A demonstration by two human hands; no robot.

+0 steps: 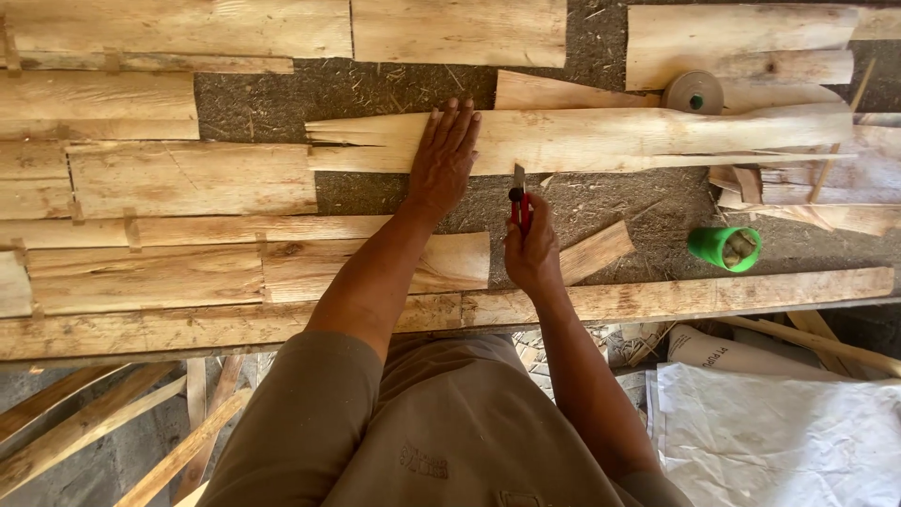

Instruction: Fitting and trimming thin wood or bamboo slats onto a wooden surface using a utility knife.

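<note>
- Head view: my left hand [444,160] lay flat, fingers spread, gripping nothing, on the long pale split wood veneer strip [601,139] across the upper centre of the frame.
- My right hand [532,252] was clenched around a red-handled utility knife [519,199], blade tip just below that strip's lower edge.
- A green plastic cup [724,248] lay at right on the dark work table [263,99].

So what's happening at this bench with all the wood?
A person presses the left hand flat on a long thin wood sheet on the worktable. The right hand grips a red utility knife, blade pointing at the sheet's near edge. A tape roll and a green cup sit to the right.
</note>
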